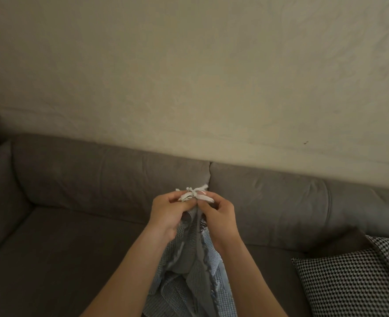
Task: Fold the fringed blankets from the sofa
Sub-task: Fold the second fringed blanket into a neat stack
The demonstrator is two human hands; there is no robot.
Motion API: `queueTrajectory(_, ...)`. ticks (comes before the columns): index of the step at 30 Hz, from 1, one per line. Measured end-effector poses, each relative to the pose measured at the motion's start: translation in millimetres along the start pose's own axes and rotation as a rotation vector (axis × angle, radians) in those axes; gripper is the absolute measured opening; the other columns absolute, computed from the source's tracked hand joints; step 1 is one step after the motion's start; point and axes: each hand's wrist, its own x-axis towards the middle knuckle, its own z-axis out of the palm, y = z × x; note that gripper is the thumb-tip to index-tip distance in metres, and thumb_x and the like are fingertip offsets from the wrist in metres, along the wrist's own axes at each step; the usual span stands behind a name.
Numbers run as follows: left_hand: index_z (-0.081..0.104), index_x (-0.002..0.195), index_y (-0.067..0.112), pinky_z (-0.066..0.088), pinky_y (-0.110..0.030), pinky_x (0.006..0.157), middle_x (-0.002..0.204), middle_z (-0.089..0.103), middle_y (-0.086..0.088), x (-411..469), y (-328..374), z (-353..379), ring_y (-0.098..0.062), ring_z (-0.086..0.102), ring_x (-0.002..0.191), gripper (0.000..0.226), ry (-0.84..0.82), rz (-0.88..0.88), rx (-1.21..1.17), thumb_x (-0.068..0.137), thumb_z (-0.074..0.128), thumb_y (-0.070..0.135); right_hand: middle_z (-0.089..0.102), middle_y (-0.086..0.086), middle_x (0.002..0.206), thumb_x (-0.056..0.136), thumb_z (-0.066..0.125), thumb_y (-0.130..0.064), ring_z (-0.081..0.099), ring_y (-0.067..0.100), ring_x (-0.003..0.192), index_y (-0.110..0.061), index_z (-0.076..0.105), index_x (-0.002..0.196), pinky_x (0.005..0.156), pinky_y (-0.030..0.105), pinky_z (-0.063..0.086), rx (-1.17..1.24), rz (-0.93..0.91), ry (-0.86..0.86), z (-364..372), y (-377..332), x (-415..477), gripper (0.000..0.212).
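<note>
A pale blue-grey woven blanket (189,277) hangs bunched in front of the sofa, its white fringe (194,193) sticking up between my hands. My left hand (169,212) and my right hand (218,213) are held close together at the blanket's top edge, each pinching the fabric just below the fringe. The rest of the blanket drops in folds between my forearms and runs out of the bottom of the frame.
A grey-brown sofa (79,243) with two back cushions fills the lower half, its left arm at the frame edge. A black-and-white patterned cushion (353,277) lies on the seat at the right. A beige wall (189,76) rises behind.
</note>
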Motion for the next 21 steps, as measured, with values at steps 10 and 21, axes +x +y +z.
queueTrajectory(10,0.082,0.102,0.01,0.054,-0.034,0.064,0.087,0.08,-0.012,2,6,10,-0.024,0.073,0.077,0.019,0.161,0.061,-0.053,0.093,0.075,-0.005,0.08,-0.005,0.081,0.086,0.084,-0.006,0.074,0.007,0.069,-0.02,0.071,0.103,0.062,0.021,0.056,-0.232,-0.26,0.212,13,-10,-5,0.025)
queueTrajectory(21,0.074,0.09,0.01,0.051,-0.026,0.048,0.085,0.075,-0.014,-13,28,11,-0.022,0.067,0.064,0.027,0.273,0.066,0.083,0.092,0.061,-0.013,0.077,-0.019,0.089,0.083,0.083,-0.011,0.074,-0.001,0.085,-0.023,0.071,0.098,0.073,0.031,0.062,-0.597,-0.532,0.063,13,10,-9,0.023)
